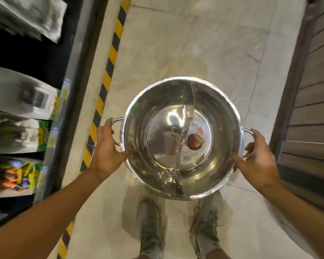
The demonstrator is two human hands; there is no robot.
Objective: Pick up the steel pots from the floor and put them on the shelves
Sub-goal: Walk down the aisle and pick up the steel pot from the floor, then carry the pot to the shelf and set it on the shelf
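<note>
A wide, shiny steel pot [157, 116] hangs in the air above the floor, in front of me. It has a curved divider down its middle and a round sticker with a red picture and a barcode on its bottom. My left hand [106, 150] grips the pot's left rim and wire handle. My right hand [258, 156] grips the right rim and handle. The pot is level and held between both hands.
Shelves [50, 128] with blurred boxed goods run along the left, edged by a yellow-and-black striped strip [108, 71] on the floor. A brown slatted wall [310, 109] stands at the right. Pale tiled floor [185, 43] lies ahead; my two shoes [150, 227] show below the pot.
</note>
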